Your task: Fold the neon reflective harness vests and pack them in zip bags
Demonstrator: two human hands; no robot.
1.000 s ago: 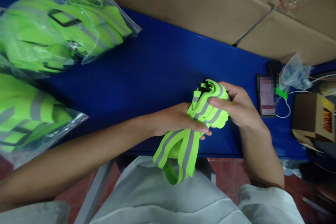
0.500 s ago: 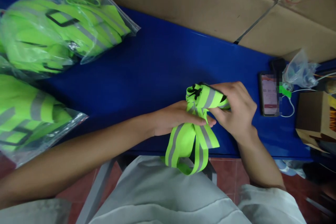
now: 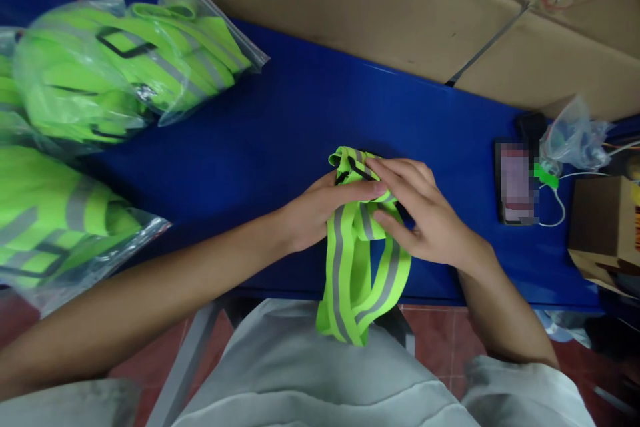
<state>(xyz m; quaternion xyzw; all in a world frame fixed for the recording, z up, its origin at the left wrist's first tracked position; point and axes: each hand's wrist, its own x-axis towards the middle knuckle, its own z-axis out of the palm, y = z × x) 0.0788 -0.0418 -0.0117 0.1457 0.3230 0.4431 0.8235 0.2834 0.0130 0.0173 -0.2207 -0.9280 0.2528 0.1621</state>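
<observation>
A neon yellow-green reflective strap with a grey stripe is between my hands, its upper part rolled into a bundle with black pieces showing. My left hand is closed around the bundle, thumb pressed across its front. From the other side, my right hand grips it, fingers laid over the top and thumb against the strap below. Loops of strap hang down past the table edge in front of my lap. My left fingers are mostly hidden behind the strap.
Clear plastic bags packed with similar green straps lie on the blue table at left. A phone, a white cable and a small cardboard box are at right. A large cardboard box borders the back.
The bundle has shifted left and is turned. My left thumb has moved up onto its front, and my right fingers now lie over its top. The hanging loops have swung into a longer shape.
</observation>
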